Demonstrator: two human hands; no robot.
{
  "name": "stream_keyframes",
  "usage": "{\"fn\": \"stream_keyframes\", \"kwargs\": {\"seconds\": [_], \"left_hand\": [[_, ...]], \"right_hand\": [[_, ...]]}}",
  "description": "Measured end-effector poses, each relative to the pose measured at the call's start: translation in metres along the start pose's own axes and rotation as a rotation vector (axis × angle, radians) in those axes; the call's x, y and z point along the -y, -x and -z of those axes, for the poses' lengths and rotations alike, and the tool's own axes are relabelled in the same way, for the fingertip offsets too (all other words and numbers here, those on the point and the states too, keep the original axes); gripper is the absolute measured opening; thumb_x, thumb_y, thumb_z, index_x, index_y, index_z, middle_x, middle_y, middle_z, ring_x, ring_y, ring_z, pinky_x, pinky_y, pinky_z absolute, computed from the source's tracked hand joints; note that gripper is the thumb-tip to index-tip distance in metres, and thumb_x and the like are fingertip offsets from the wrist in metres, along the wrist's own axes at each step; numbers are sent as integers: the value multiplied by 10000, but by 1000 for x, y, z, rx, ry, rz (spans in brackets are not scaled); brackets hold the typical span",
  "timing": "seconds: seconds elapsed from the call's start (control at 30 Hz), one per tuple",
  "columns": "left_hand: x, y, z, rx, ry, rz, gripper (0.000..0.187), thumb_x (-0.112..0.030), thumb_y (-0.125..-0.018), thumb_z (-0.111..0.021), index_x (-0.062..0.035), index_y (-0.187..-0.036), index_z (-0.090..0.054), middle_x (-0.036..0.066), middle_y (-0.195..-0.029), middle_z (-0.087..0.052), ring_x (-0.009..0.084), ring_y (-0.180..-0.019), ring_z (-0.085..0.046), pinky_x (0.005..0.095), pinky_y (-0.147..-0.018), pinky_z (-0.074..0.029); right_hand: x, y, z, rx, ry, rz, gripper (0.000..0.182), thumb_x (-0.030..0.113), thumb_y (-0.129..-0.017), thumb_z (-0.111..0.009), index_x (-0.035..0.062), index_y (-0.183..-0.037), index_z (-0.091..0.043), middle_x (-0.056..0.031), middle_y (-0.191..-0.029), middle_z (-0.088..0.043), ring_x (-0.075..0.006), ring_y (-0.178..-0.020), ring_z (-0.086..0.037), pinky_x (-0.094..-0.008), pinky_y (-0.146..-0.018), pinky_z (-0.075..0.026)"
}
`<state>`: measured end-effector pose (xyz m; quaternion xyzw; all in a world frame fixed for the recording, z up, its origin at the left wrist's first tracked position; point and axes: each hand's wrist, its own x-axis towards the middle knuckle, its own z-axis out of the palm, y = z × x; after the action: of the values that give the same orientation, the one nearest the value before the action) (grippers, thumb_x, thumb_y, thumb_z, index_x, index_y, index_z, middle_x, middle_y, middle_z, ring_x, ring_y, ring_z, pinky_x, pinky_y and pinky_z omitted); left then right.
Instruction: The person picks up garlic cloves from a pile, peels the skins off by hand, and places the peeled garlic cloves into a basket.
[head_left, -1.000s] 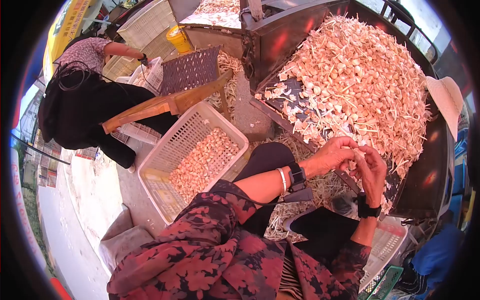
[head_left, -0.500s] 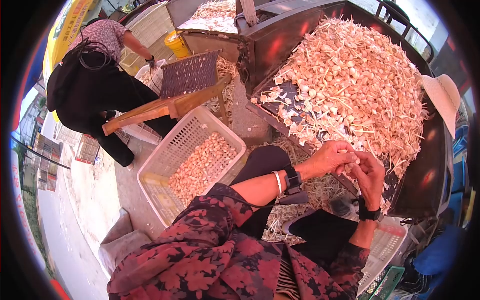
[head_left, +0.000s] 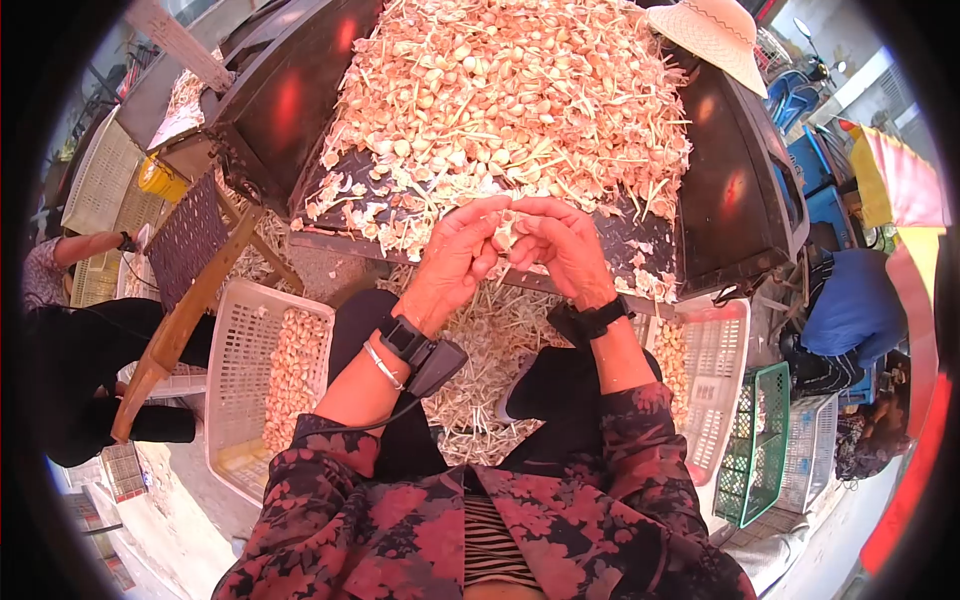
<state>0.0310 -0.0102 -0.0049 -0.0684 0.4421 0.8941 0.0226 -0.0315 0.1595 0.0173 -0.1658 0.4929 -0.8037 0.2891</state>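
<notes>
Garlic heap [head_left: 510, 90] | both hands' fingers [head_left: 500, 215] pinch, seemingly, one clove [head_left: 508, 235]

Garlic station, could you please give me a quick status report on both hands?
Left hand and right hand together, pinching one garlic piece. Garlic pile just beyond. White basket of cloves at left. Nothing blocking.

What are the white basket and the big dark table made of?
The white basket looks like plastic: a moulded grid of small holes, matte. The dark table looks like metal: smooth sheet, glossy, with reddish reflections. That's going by looks only.
</notes>
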Motion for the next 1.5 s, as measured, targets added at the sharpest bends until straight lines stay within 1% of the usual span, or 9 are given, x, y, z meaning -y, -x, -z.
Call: {"fn": "stream_keyframes", "kwargs": {"seconds": [0.1, 0.33, 0.43, 0.67, 0.83, 0.97, 1.37, 1.47, 1.5], "left_hand": [[-4, 2, -3, -116, -225, -80, 307, -190, -990, -529, -2, -1216, -620, -37, -587, -498, 31, -428, -389, 195, -395, -285], [1, 3, 1, 10, -670, -278, 306, -195, -995, -518, -4, -1212, -619, -20, -656, -559, 33, -461, -443, 200, -426, -343], [-5, 0, 0, -156, -338, -142, 315, -219, -994, -530, 21, -1173, -629, 7, -734, -603, 41, -483, -479, 191, -433, -357], [0, 0, -1, 67, -337, 86, 261, -193, -960, -597, -27, -1157, -639, -12, -718, -599, 26, -479, -489, 156, -375, -306], [6, -3, 1, 29, -180, 69, 191, -114, -942, -570, -6, -1094, -607, 59, -790, -650, 44, -553, -529, 158, -421, -337], [7, -2, -8, -2, 42, 75, 165, -92, -948, -560, 24, -1058, -598, 5, -764, -600, 33, -509, -458, 158, -393, -295], [24, -8, 9, -54, 132, 89, 162, -193, -985, -561, -43, -1043, -577, -3, -715, -574, 42, -488, -449, 161, -372, -281], [21, -6, 9, -73, 279, 215, 266, -313, -1006, -522, -56, -973, -582, 25, -741, -615, 62, -517, -500, 181, -370, -289], [20, -6, 7, -97, 271, 235, 341, -376, -1011, -490, -51, -978, -589, 48, -758, -630, 88, -550, -550, 183, -363, -311]], "right_hand": [[4, 2, -3, 23, 76, 6, 261, 79, -943, -561, -39, -1172, -608, -108, -828, -681, -178, -684, -700, -251, -589, -565], [7, -2, 7, 29, 260, -43, 226, 59, -911, -600, -33, -1117, -592, -95, -820, -672, -172, -646, -692, -240, -526, -545], [7, -5, 13, -52, 248, -39, 204, 60, -900, -610, -28, -1084, -596, -91, -809, -675, -165, -609, -683, -231, -502, -534], [16, 3, -6, 7, 601, -75, 258, 89, -843, -668, -13, -1066, -591, -50, -731, -667, -112, -575, -650, -212, -481, -479], [4, 1, -7, -137, 448, -4, 290, 94, -817, -714, -26, -1054, -596, -67, -747, -680, -97, -587, -636, -214, -493, -474], [-5, 1, -13, -202, 516, 100, 146, 79, -834, -696, -38, -910, -658, -66, -707, -677, -81, -587, -629, -216, -513, -494], [-3, 4, -21, -181, 740, 113, 135, 76, -800, -678, -12, -789, -576, -83, -649, -650, -136, -547, -642, -294, -492, -492], [-14, -1, -14, 53, 1273, 678, 177, 141, -832, -682, 9, -798, -570, -81, -753, -668, -166, -599, -657, -314, -525, -485], [-7, 1, -14, 92, 1405, 595, 144, 171, -849, -657, 32, -865, -625, -93, -842, -677, -236, -659, -670, -351, -566, -491]]}}
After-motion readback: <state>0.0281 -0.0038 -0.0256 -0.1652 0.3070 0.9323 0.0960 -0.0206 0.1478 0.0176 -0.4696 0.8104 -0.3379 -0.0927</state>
